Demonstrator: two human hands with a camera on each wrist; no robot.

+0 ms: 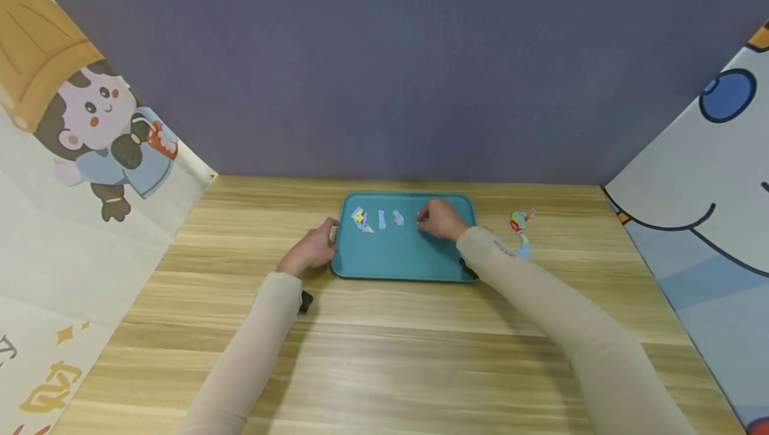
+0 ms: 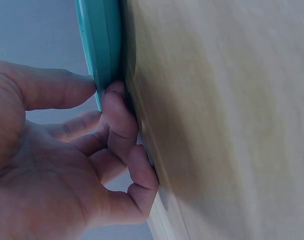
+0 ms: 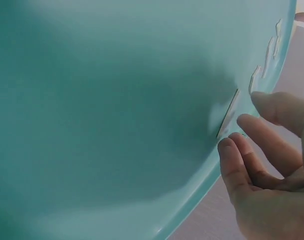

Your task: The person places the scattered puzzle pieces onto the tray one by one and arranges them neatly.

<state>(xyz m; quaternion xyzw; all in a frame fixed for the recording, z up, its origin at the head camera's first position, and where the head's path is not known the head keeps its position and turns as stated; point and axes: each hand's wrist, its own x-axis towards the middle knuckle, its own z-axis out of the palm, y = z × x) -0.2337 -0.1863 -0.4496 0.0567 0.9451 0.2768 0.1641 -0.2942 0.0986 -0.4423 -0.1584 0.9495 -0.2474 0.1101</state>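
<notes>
A teal tray (image 1: 402, 255) lies on the wooden table. My left hand (image 1: 316, 245) grips its left rim, the thumb on the outer edge and curled fingers against its side in the left wrist view. Over the tray's upper right part is my right hand (image 1: 441, 219). Its fingertips hover right at a thin, flat puzzle piece (image 3: 228, 115) in the right wrist view, thumb and fingers spread apart. Farther left on the tray lie a narrow pale-blue piece (image 1: 381, 219), a small pale-blue piece with a red spot (image 1: 398, 218) and a yellow-and-blue patterned cluster (image 1: 361, 219).
Right of the tray, colourful puzzle pieces (image 1: 518, 221) lie on the table (image 1: 384, 355), partly hidden by the right sleeve (image 1: 529, 281). A dark blue-grey panel (image 1: 384, 75) rises behind the table. Printed cartoon panels stand at both sides.
</notes>
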